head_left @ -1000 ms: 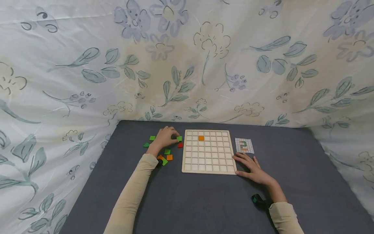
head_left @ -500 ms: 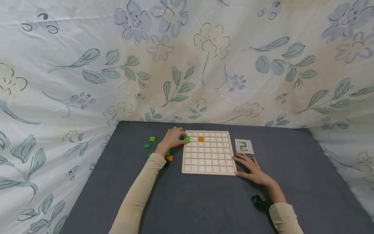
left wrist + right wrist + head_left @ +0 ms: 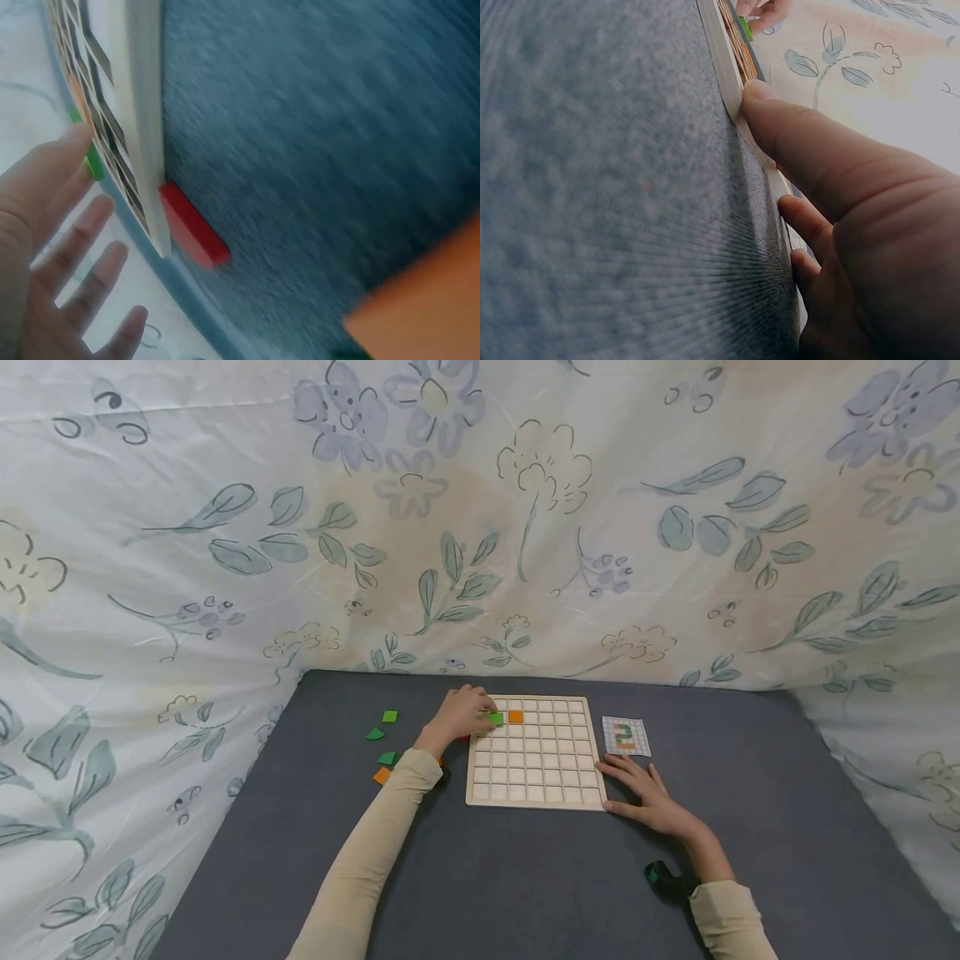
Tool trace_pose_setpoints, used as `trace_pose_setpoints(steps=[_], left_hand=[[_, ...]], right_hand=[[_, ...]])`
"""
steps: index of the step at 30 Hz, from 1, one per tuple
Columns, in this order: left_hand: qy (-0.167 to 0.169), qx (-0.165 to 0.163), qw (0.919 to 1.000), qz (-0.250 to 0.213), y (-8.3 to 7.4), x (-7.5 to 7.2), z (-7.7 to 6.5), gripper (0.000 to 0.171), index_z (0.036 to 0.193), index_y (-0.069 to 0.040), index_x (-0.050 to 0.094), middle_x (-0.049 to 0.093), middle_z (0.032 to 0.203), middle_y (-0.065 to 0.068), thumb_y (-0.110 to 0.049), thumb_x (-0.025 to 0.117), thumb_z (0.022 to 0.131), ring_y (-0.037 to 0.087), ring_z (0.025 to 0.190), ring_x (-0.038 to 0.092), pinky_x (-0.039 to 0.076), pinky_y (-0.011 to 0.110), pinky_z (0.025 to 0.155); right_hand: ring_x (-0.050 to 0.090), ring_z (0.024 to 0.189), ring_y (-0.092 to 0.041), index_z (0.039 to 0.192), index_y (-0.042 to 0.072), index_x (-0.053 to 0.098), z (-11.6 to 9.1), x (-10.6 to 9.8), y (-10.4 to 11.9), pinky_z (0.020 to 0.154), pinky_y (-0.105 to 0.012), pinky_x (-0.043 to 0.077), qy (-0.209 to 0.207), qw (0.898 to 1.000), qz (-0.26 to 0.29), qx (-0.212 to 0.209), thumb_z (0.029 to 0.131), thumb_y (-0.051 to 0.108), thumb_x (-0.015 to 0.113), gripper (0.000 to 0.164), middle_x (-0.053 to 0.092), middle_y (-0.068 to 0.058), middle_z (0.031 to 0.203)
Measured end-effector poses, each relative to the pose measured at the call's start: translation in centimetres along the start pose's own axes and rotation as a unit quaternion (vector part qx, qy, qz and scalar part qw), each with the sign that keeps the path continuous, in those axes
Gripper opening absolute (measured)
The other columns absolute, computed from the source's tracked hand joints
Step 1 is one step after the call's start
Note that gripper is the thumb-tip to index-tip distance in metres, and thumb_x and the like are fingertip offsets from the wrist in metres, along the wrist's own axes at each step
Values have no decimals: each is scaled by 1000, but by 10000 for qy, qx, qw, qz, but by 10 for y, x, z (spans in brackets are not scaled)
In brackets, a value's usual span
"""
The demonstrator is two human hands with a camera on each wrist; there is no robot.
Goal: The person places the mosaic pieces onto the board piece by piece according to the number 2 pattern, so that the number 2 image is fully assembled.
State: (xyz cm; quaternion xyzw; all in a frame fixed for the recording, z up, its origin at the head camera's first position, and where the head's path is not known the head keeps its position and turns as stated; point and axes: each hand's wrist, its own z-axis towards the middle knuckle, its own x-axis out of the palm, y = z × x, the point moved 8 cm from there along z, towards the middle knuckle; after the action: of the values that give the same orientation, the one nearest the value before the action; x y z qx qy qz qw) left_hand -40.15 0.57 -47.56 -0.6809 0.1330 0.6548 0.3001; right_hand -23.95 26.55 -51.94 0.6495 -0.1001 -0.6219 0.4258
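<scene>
Tabletop of dark grey cloth (image 3: 525,877) beneath a flat square pale-wood board (image 3: 534,766); at twelve o'clock, a white fabric curtain (image 3: 450,635) printed with blue-grey flowers and leaves, wrapping round to nine and three.

Partly hidden under the beige left sleeve (image 3: 393,835), at nine o'clock of the board: loose tiles, among them an orange tile (image 3: 382,775) close against the cloth of the arm. Farther out and plain to see, a bright-green square tile (image 3: 390,717) and a darker-green rounded tile (image 3: 375,734). Blurred and cut off at four o'clock in the left wrist view, an orange block (image 3: 427,300); sharper there, a red tile (image 3: 193,229) at the board's edge. Too small to read, the coloured pattern on a white gridded card (image 3: 626,737), at three o'clock.

In a shallow cell toward eleven o'clock on the board, an orange square tile (image 3: 515,717). Just beside, at nine o'clock from that, a thin green square tile (image 3: 497,719), pinched between thumb and finger of the left hand (image 3: 460,714); impossible to tell if seated or held just above. At four o'clock, the right hand (image 3: 647,797), fingers spread and touching the rim, gripping nothing.
</scene>
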Motion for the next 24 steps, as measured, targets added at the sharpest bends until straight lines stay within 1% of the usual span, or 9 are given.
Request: trace_pose_setpoints(steps=[6,12,15,18,20,24], left_hand=[[91,50,9999,-127,-10,2,8,27,108,-26,70,58,114,-3,-37,69,83,22,108,48,36,49,98],[89,118,9997,-196,-21,7,15,28,108,-25,69,58,113,-2,-37,69,83,22,108,49,36,49,99],[109,172,9995,-239,-24,8,18,27,108,-26,69,58,113,-2,-37,68,84,22,107,49,36,49,98],[141,200,9996,-168,-26,11,20,27,109,-27,68,57,113,-4,-38,66,85,22,108,48,36,49,98],[124,206,9996,-133,-28,10,22,28,110,-28,68,57,114,-4,-39,66,85,22,110,48,36,49,98],[35,236,9994,-236,-33,7,24,29,111,-28,68,57,113,-3,-39,67,84,22,109,48,36,49,98]], right_hand=[[7,137,-47,142,10,38,1,-1,0,101,-68,-11,-8,10000,33,2,86,26,66,65,24,-21,149],[7,137,-47,142,11,37,1,-1,-1,101,-68,-11,31,10000,48,27,86,26,65,65,24,-19,150],[7,137,-47,143,11,37,1,0,-1,100,-68,-11,18,10000,64,-10,86,26,66,65,24,-20,149],[7,136,-48,142,10,37,1,0,-1,100,-69,-11,15,10000,79,-53,86,25,66,65,24,-22,149],[7,136,-48,142,10,38,2,0,-1,100,-69,-11,7,10000,65,-38,86,25,66,65,25,-22,148],[6,137,-48,142,10,38,2,-1,-1,100,-69,-11,12,10000,27,26,86,26,65,64,25,-20,149]])
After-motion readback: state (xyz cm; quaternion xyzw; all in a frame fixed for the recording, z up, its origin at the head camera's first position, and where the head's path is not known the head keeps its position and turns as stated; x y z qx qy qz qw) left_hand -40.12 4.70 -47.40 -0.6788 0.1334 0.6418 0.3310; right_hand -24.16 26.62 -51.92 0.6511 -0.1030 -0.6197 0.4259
